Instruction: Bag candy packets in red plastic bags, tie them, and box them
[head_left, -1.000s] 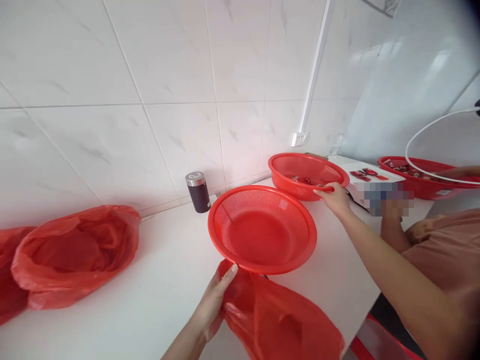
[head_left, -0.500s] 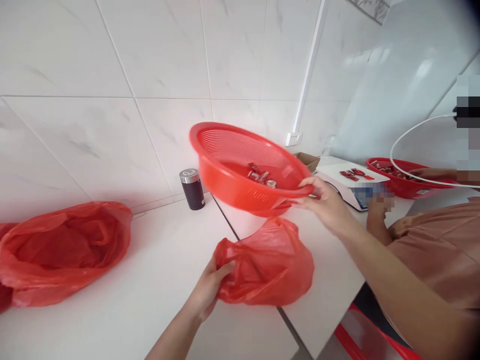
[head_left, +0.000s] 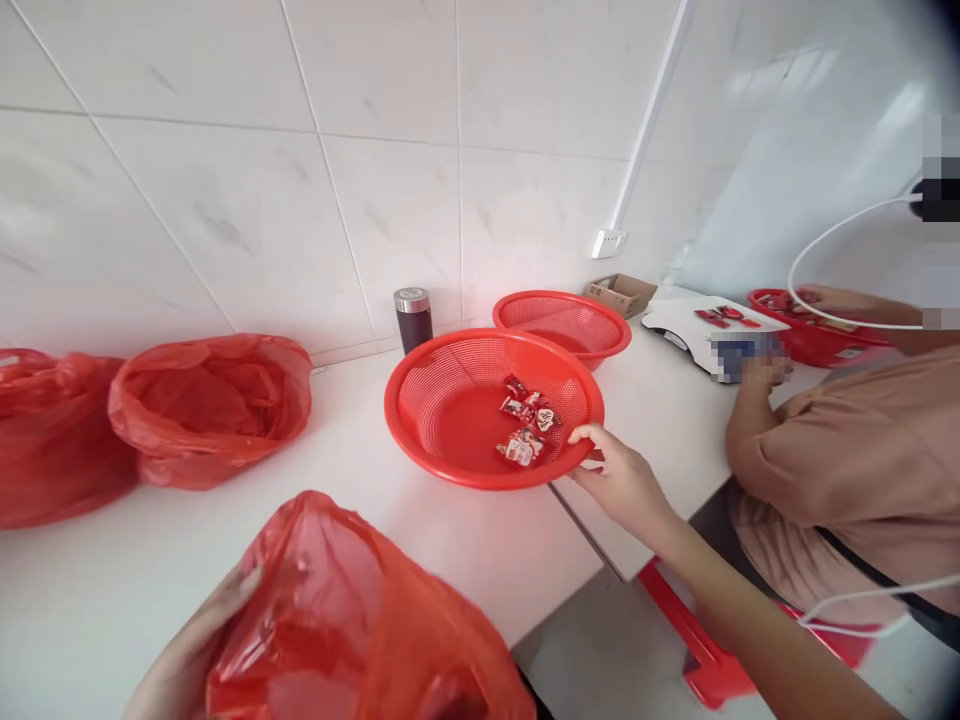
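My right hand (head_left: 619,480) grips the right rim of a red perforated basket (head_left: 450,430), which is nearly level at the table. A few small wrapped packets (head_left: 525,425) lie on the right side of its bottom. Close to the camera at lower left, my left hand (head_left: 202,630) is closed on a red plastic bag (head_left: 360,620); part of that hand is hidden by the bag's film. Behind the held basket is a second red basket (head_left: 562,312).
Two red bags, one open-mouthed (head_left: 210,450) and one fuller (head_left: 60,470), stand at left. A dark tumbler (head_left: 414,325), a cardboard box (head_left: 621,293) and a white scale (head_left: 697,345) are farther back. At right, a person (head_left: 855,440) reaches into another red basket (head_left: 832,345).
The held basket has come down from its tilted, raised position, and the second basket behind it now shows. My left hand has drawn the bag toward the camera and left. The view has shifted.
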